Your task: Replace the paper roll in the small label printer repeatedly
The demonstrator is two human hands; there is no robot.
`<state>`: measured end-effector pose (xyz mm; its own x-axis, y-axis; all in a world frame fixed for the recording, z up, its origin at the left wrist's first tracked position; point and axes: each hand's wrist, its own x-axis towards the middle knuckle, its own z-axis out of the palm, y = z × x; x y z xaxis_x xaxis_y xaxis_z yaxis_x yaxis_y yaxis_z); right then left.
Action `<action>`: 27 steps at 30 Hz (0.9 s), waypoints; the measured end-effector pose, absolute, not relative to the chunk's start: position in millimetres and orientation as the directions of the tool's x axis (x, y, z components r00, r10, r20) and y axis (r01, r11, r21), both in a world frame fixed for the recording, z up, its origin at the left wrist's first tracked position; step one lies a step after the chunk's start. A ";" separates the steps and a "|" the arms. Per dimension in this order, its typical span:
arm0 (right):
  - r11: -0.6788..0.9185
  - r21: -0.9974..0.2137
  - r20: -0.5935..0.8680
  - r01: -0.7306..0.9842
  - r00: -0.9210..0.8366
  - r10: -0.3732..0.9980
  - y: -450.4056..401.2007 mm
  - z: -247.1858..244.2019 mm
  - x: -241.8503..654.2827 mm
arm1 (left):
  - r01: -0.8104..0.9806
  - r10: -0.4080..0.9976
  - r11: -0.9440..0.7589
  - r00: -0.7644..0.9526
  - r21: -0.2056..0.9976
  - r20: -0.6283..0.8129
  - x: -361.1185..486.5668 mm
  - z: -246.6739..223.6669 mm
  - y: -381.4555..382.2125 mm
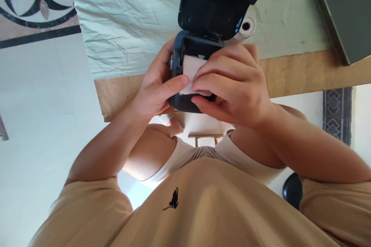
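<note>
At the near edge of the worktop [295, 71], a black device [185, 105] stands between the person's two hands, and whether it rests on the wood or is held just above it cannot be told. Its lid [214, 7], of what looks like glossy dark plastic with rounded corners, is swung open away from the person, the far end cut off by the top of the view. Within the open body sits a white paper [191, 65], smooth and matt; much of it is covered by fingers, so its full shape is hard to make out. The left hand [156, 90] is clamped around the left side of the device, thumb laid on the paper's left edge, the other fingers mostly hidden behind the casing. From the right, the right hand [236, 83] reaches over the body, its fingers curled close together with their tips on the paper; whether they pinch it or only press it cannot be told. Just beyond that hand lies a white roll [251, 22] with a dark round core, partly hidden by the lid and fingers. Pale green cloth [127, 27], thin and creased, covers the worktop except for a strip of bare, grained wood. Well to the right, a flat dark slab [348, 15] with straight edges is cut off by the frame.
</note>
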<state>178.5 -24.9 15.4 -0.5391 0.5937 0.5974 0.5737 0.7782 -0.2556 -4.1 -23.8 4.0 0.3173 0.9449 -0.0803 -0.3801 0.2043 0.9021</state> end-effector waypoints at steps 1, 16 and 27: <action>0.779 -0.270 0.597 0.566 -0.536 0.597 -24.6 15.8 179.7 | -0.368 0.943 0.205 0.324 0.907 -0.082 -4.7 3.5 -24.0; 0.683 -0.555 0.718 0.475 -0.143 0.682 -3.9 19.4 204.9 | -0.305 0.925 0.131 0.380 0.943 -0.006 -10.1 -9.7 -18.5; 0.521 -0.563 0.356 0.642 -0.380 0.854 -20.7 28.2 202.2 | -0.237 0.939 0.211 0.318 0.948 -0.130 -9.1 -3.5 -23.2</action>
